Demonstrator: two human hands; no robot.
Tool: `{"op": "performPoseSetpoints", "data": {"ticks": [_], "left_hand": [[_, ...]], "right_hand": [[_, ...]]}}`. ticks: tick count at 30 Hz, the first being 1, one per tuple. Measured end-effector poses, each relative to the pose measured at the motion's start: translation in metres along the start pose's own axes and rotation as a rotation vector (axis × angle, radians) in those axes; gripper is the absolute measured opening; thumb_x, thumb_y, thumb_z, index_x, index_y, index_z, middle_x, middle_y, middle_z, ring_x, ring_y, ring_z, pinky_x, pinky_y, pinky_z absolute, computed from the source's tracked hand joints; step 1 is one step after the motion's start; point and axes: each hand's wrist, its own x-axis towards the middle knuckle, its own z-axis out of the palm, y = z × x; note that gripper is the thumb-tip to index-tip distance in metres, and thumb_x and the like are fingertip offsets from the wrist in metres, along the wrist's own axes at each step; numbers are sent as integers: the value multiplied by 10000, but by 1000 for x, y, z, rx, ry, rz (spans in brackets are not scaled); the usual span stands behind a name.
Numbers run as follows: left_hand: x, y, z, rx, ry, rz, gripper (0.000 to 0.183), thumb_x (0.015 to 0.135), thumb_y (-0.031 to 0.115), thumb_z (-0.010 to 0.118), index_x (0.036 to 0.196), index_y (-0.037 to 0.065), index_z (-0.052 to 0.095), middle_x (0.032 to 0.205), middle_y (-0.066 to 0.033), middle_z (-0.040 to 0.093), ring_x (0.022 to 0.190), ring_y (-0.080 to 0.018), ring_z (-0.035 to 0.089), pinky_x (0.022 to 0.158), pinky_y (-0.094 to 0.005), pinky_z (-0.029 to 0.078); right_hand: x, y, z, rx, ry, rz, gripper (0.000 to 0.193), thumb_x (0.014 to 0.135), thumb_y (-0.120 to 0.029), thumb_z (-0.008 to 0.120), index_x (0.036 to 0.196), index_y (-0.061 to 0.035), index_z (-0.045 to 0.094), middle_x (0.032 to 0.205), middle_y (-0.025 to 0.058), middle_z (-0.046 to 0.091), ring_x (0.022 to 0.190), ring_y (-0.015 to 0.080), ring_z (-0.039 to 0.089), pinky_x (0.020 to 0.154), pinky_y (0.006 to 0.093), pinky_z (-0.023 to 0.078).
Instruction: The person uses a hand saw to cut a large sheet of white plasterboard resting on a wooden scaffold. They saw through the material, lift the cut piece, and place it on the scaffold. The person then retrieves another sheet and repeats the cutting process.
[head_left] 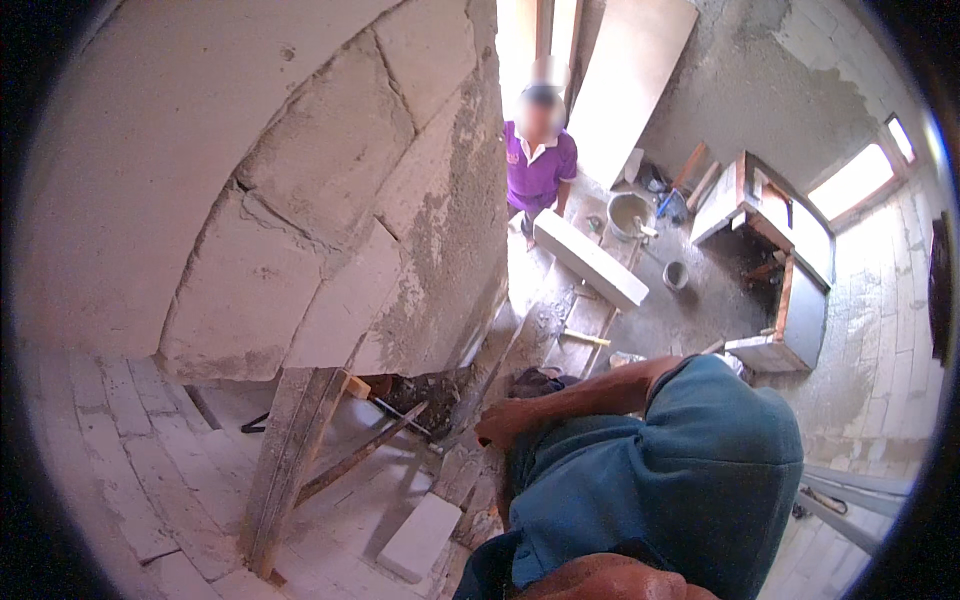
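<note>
A bare limb past the teal cloth (660, 480) seems to be my right arm. Its end, apparently my right hand (500, 422), lies beside a rough plank (465, 470); the fingers are too dark to make out, and nothing held shows. Bare skin (620, 580) crosses the lower edge, but I cannot tell which body part it is. My left hand cannot be made out. Near the plank rests a pale block (420, 538). Farther off lies a tool with a yellow handle (587, 338).
A wooden post (285, 470) stands under the rough block wall (330, 230). Ahead, a person in a purple shirt (540, 170) stands by a long white slab (590, 258). Beyond are a large bucket (614, 212), a small bucket (676, 275) and a counter frame (800, 300).
</note>
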Motion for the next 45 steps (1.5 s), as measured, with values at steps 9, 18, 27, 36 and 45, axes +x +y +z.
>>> {"op": "performPoseSetpoints", "data": {"ticks": [9, 18, 27, 36, 45], "left_hand": [[-10, -3, -27, 25, 18, -6, 638, 1002, 451, 531, 1491, 82, 353, 1405, -198, 513, 1257, -340, 526, 991, -486, 470], [-18, -23, -18, 10, 26, -53, 662, 998, 462, 538, 1507, 92, 333, 1420, -193, 502, 1269, -335, 515, 995, -492, 468], [-2, -40, 46, -76, -38, -85, 687, 995, 473, 546, 1524, 102, 314, 1436, -188, 491, 1282, -330, 505, 998, -499, 465], [-5, -79, 48, -79, -49, -159, 712, 992, 484, 554, 1540, 112, 294, 1451, -182, 481, 1295, -326, 495, 1001, -506, 463], [-8, -86, 35, -121, -41, -186, 738, 989, 495, 562, 1557, 121, 274, 1467, -177, 470, 1307, -321, 485, 1004, -513, 461]], "right_hand": [[11, -16, -4, -95, -116, 6, 368, 816, -269, 663, 1108, -45, 678, 1057, 209, 699, 1049, 404, 652, 892, 521, 512], [14, -16, 1, -90, -127, 58, 341, 845, -345, 602, 1042, -98, 729, 966, 183, 722, 925, 401, 693, 789, 551, 539], [33, 51, 39, -69, -104, 33, 384, 831, -281, 653, 1160, -81, 655, 1104, 180, 691, 1056, 401, 651, 897, 520, 515], [-10, -9, -2, -77, -163, 175, 406, 801, -319, 699, 1147, -109, 666, 1089, 200, 684, 1042, 389, 657, 853, 510, 532], [-14, -23, -2, -67, -158, 144, 402, 821, -352, 694, 1131, -98, 657, 1049, 200, 679, 1021, 394, 656, 871, 515, 521]]}}
